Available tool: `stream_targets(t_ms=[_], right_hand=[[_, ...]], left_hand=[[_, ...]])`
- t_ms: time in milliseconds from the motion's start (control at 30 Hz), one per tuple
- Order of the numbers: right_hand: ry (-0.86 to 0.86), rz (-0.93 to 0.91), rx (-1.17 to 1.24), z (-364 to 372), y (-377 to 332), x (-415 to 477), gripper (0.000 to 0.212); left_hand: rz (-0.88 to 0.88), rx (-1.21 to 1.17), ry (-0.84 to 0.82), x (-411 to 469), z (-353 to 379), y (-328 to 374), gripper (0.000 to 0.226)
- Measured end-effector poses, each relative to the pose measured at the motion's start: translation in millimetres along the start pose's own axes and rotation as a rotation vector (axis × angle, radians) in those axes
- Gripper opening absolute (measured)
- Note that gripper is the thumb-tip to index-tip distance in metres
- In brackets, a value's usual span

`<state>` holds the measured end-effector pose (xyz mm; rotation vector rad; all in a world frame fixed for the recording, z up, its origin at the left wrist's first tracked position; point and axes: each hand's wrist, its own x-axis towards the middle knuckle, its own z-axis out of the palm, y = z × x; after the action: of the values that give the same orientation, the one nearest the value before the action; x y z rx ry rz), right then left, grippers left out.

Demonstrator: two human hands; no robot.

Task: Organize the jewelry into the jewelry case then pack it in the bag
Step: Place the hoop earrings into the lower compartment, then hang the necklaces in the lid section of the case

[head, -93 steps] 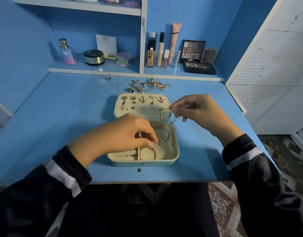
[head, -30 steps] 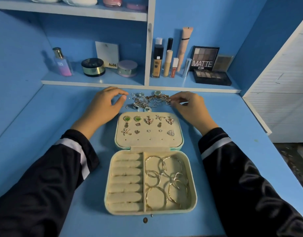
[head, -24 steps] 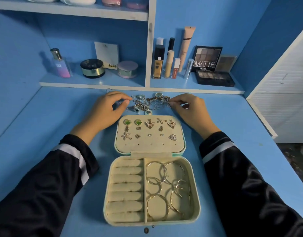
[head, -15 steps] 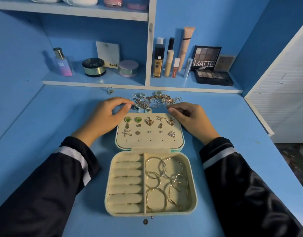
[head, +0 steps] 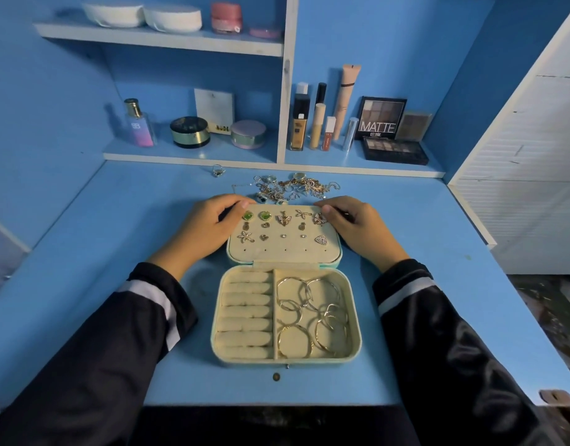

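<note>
The sorting step is only partly done. The jewelry case [head: 285,360] lies flat and open in the middle of the blue worktop [head: 116,236]. Stud earrings [head: 283,218] are pinned in rows on its lid [head: 283,252], gold hoops [head: 293,341] are heaped in the right compartment, and the ring rolls [head: 245,312] on the left are bare. Both hands are at the lid's far corners. The left hand [head: 206,226] has its thumb on the padded face and its fingers curled over the edge, so its grip looks clamped on that corner. The right hand [head: 357,226] is curled at the opposite corner, beside the outermost earring. I cannot tell whether its grip pinches the lid, that earring or some small piece. A tangle of loose jewelry [head: 290,188] lies just beyond the lid, and a lone ring [head: 217,170] sits near the shelf [head: 187,152]. The next move probably calls for picking single pieces out of the tangle without dragging the rest, then seating the rings in the rolls. No bag is in view, so packing seems a long way off. A small round piece [head: 276,376] lies just in front of the case. The blue alcove's shelf holds a perfume bottle [head: 139,125], a foundation bottle [head: 299,123] and a MATTE eyeshadow palette [head: 382,119]. A white slatted panel [head: 518,156] stands to the right.
</note>
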<state>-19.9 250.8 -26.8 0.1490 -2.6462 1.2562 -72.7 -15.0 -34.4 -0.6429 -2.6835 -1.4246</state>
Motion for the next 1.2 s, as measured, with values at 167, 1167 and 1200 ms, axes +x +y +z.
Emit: stream_targets(t_ms=[167, 1167, 1200], right_hand=[[0.060, 0.038, 0.134, -2.3, -12.9, -5.4, 0.023], [0.195, -0.009, 0.586, 2.8, -72.7, -120.6, 0.039], [0.183, -0.004, 0.579, 2.8, -72.7, -124.1, 0.037]], left_hand=[[0.033, -0.072, 0.034, -5.0, -3.3, 13.1, 0.022], [0.020, -0.520, 0.047, -109.5, 1.3, 64.7, 0.046], [0.010, -0.506, 0.024, -112.6, 0.7, 63.7, 0.047]])
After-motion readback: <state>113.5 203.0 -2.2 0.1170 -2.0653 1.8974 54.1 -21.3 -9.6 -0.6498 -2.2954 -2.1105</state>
